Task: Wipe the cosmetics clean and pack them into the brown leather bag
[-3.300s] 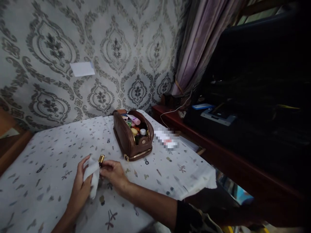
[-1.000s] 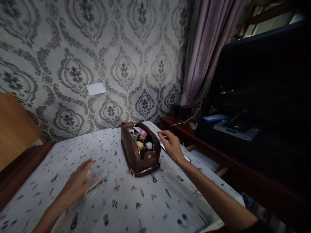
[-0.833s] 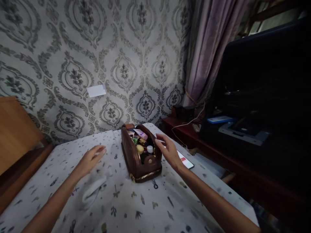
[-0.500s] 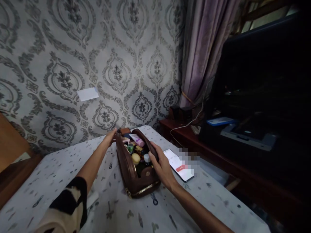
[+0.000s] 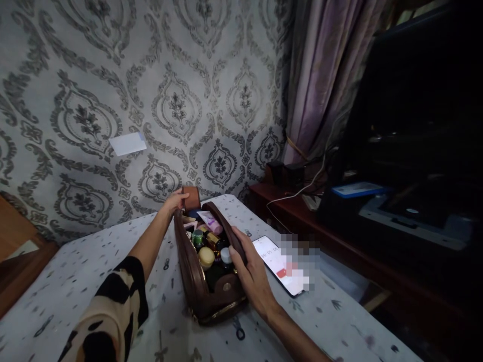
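A dark brown leather bag (image 5: 211,306) stands unzipped on the patterned cloth. Inside it lie a green-capped bottle (image 5: 197,237), a jar with a yellow lid (image 5: 206,257), a white-capped bottle (image 5: 226,255) and a pink-and-white tube (image 5: 212,221). My left hand (image 5: 174,201), at the bag's far end, pinches the edge of a tan leather piece (image 5: 191,198); whether this belongs to the bag cannot be made out. My right hand (image 5: 251,264) grips the bag's right side by its handle (image 5: 221,217), thumb over the rim.
A phone (image 5: 277,264) with a lit screen lies right of the bag, partly blurred out. A dark red wooden surface (image 5: 287,206) carries a white cable (image 5: 298,193). A large dark screen (image 5: 407,125) stands at right. The patterned wall (image 5: 226,100) rises behind the table.
The tan leather piece stands higher at the bag's far end, with my left hand now on it and slightly raised. My right hand stays on the bag. The view has shifted a little.
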The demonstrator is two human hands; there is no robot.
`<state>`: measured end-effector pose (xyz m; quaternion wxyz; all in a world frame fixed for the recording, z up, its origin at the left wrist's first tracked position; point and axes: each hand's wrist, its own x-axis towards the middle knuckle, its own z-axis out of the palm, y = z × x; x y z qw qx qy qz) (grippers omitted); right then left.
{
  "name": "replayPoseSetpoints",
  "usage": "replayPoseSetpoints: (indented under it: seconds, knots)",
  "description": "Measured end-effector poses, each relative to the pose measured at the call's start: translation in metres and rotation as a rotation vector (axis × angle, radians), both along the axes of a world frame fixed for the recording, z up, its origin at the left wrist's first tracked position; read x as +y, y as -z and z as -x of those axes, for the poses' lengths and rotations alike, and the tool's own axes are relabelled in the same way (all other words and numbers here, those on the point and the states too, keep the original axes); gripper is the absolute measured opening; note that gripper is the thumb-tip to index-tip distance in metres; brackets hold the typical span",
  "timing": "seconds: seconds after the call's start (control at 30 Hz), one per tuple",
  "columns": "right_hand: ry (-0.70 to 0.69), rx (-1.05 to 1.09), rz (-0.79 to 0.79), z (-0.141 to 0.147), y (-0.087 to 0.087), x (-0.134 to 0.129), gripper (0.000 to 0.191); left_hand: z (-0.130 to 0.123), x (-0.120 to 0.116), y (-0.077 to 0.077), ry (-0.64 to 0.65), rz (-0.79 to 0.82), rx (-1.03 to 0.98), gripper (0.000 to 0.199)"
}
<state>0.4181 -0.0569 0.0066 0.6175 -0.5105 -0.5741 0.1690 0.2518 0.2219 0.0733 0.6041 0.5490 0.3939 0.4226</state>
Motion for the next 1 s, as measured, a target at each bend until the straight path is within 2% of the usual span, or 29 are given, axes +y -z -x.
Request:
replayPoseSetpoints:
  seconds: [0.13, 0.23, 0.37, 0.47, 0.53, 0.63, 0.77, 1.0]
  knots:
    - [0.004, -0.013, -0.010, 0.000, 0.001, 0.000, 0.047, 0.010, -0.023, -0.016, -0.027, -0.118, 0.022, 0.065]
    - [0.006, -0.026, -0.016, -0.002, -0.001, 0.000, 0.046, 0.015, -0.045, -0.027, -0.025, -0.204, 0.044, 0.071]
    - [-0.002, -0.063, -0.028, -0.005, -0.011, 0.005, 0.043, 0.012, -0.071, -0.033, -0.020, -0.393, 0.138, 0.058]
    - [0.002, -0.100, -0.061, -0.004, -0.023, 0.012, 0.043, 0.006, -0.083, -0.033, 0.046, -0.652, 0.343, 0.049]
    - [0.000, -0.119, -0.077, -0.002, -0.030, 0.016, 0.047, 0.004, -0.091, -0.034, 0.090, -0.753, 0.465, 0.044]
    - [-0.020, -0.093, -0.052, 0.000, -0.034, 0.018, 0.055, 0.006, -0.102, -0.035, 0.115, -0.806, 0.544, 0.032]
    - [-0.081, -0.005, -0.015, -0.001, -0.029, 0.014, 0.062, 0.010, -0.115, -0.034, 0.111, -0.852, 0.624, 0.041]
    - [-0.079, -0.027, -0.056, -0.002, -0.020, -0.006, 0.041, 0.009, -0.121, -0.023, 0.033, -0.841, 0.697, 0.047]
